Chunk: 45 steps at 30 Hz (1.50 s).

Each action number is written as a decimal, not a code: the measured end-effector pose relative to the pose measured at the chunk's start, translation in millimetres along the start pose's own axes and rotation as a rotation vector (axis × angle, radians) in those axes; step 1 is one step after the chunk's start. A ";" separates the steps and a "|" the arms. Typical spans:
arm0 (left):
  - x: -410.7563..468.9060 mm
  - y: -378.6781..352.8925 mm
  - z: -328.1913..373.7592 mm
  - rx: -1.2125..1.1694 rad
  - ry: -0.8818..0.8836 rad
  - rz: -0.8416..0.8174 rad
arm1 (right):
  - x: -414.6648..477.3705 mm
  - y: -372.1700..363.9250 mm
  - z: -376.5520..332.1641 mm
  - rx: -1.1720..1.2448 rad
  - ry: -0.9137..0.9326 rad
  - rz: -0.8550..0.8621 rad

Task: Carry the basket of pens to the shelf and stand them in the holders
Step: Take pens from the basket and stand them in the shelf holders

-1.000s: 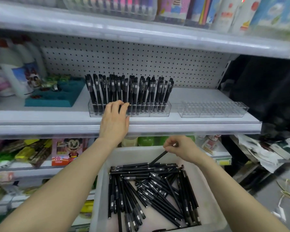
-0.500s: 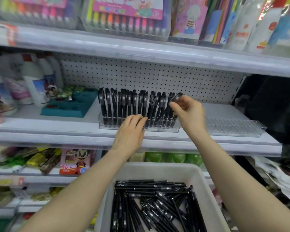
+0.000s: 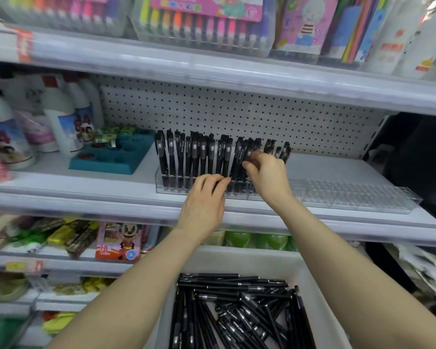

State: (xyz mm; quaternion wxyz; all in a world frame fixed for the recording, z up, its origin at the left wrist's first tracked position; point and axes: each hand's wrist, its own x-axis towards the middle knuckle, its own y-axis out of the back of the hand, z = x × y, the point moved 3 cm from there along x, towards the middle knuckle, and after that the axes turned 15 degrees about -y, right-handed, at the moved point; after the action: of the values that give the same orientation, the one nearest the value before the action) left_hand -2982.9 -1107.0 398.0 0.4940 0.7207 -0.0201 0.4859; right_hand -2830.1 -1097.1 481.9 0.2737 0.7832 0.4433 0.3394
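Black pen (image 3: 247, 154) pinched near its top by right hand (image 3: 267, 178), upright among the row in filled holder (image 3: 170, 188) on shelf (image 3: 86, 195), left hand (image 3: 204, 206) resting relaxed, fingers together, on that holder's front, second holder (image 3: 363, 197) just right, two holders in all, one basket (image 3: 312, 293) below, loose pens (image 3: 237, 313) too many to count.

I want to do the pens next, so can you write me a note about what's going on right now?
Left hand: fingers lie straight against the front of the first clear holder.
Right hand: pinches a pen among the standing pens, right of the middle.
Done: the basket is at the shelf, and the first holder looks mostly full.
Left: many loose pens lie in the basket. The second clear holder, to the right, is empty.
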 end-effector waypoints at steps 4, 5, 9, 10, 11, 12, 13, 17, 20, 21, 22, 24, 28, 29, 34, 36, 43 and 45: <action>-1.3 -0.6 1.2 -0.002 -0.002 0.023 | -1.4 -6.8 5.1 0.040 -0.037 0.033; -1.4 -0.8 1.5 0.000 0.001 0.024 | -2.4 -6.7 5.5 0.049 -0.038 0.041; -1.5 -1.7 1.3 0.002 0.005 0.010 | -5.1 -5.9 5.8 0.084 -0.044 0.044; -1.7 -1.3 0.9 0.002 0.005 0.005 | -5.8 -4.8 5.9 0.097 -0.046 0.039; -1.8 -1.0 0.6 0.001 0.005 0.000 | -7.3 -3.4 6.3 0.109 -0.044 0.038; -1.6 -0.5 0.3 -0.002 0.004 -0.007 | -9.9 -1.5 7.0 0.117 -0.039 0.041; -1.0 0.1 0.3 -0.005 0.005 -0.016 | -13.8 0.7 8.1 0.124 -0.030 0.047; -0.2 4.5 0.4 -0.028 0.004 -0.082 | -36.5 9.7 17.1 0.171 -0.022 0.068; -6.8 10.9 4.4 -0.059 -0.004 -0.126 | -59.6 10.6 29.3 0.178 -0.021 0.075; -10.8 14.9 8.0 -0.073 -0.003 -0.120 | -68.3 7.8 34.8 0.173 -0.020 0.062; -15.7 19.4 12.0 -0.091 0.010 -0.109 | -77.5 3.8 40.7 0.164 -0.021 0.042; -28.2 27.4 20.9 -0.143 0.046 -0.092 | -97.0 -6.5 54.1 0.136 -0.019 -0.001; -63.3 24.7 40.9 -0.278 0.014 -0.147 | -134.1 -32.1 91.4 -0.017 -0.081 -0.162; -73.1 20.2 46.6 -0.292 0.007 -0.180 | -141.8 -39.3 102.2 -0.058 -0.106 -0.233; -109.7 -0.5 65.0 -0.322 0.028 -0.307 | -169.8 -57.9 135.4 -0.302 -0.170 -0.541; -113.3 -3.5 65.3 -0.299 0.030 -0.323 | -174.9 -59.4 139.6 -0.328 -0.165 -0.605; -111.5 -7.5 66.9 -0.238 0.032 -0.346 | -176.5 -59.5 146.8 -0.209 -0.169 -0.624; -112.4 -7.9 67.3 -0.237 0.028 -0.352 | -172.2 -56.4 149.3 -0.215 -0.156 -0.586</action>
State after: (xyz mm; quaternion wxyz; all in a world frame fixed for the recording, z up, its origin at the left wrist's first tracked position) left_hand -2992.3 -1202.9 308.9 0.6529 0.6432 0.0559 0.3962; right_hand -2808.1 -1242.0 298.5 0.4742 0.6124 0.5893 0.2299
